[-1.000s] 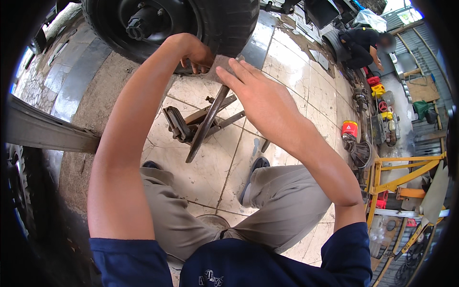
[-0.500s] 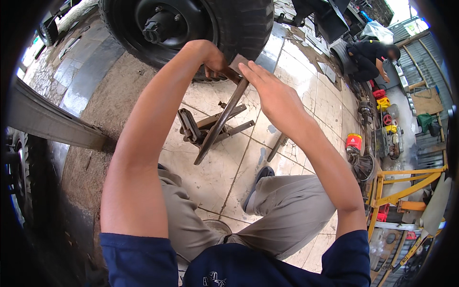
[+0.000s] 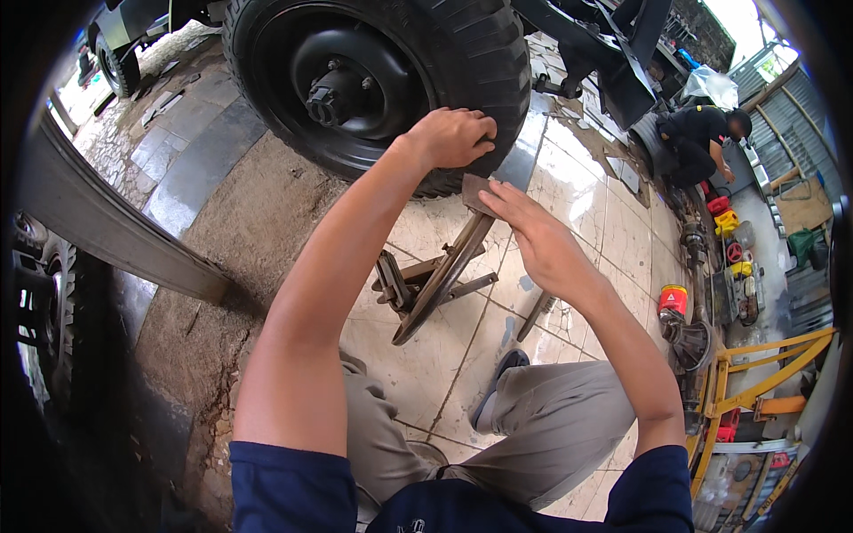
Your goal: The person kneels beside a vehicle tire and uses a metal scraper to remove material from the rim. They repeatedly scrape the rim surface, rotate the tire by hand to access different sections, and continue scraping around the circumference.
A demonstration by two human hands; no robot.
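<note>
A dark metal bar [image 3: 447, 280] stands tilted in front of me, with a squarish brown end [image 3: 477, 193] at its top. My right hand [image 3: 539, 235] has its fingers stretched out flat against that end; its thumb is hidden. Higher up, my left hand [image 3: 451, 139] is in front of the black tyre [image 3: 475, 62], apart from the bar, fingers curled in. Whether anything is inside them I cannot see. Beside the bar's lower part, a metal frame of flat arms [image 3: 397, 282] lies on the tiles.
A grey beam [image 3: 133, 213] slants in at the left. Another bar [image 3: 535, 315] is near my shoe [image 3: 499, 382]. On the right are a red can [image 3: 673, 300], axle-like metal parts [image 3: 693, 345], a yellow frame [image 3: 764, 377] and a crouching person [image 3: 697, 142].
My left hand has lifted away from the bar's top toward the tyre. My right hand stays against the brown end. The view has shifted, so the surroundings sit lower and further right.
</note>
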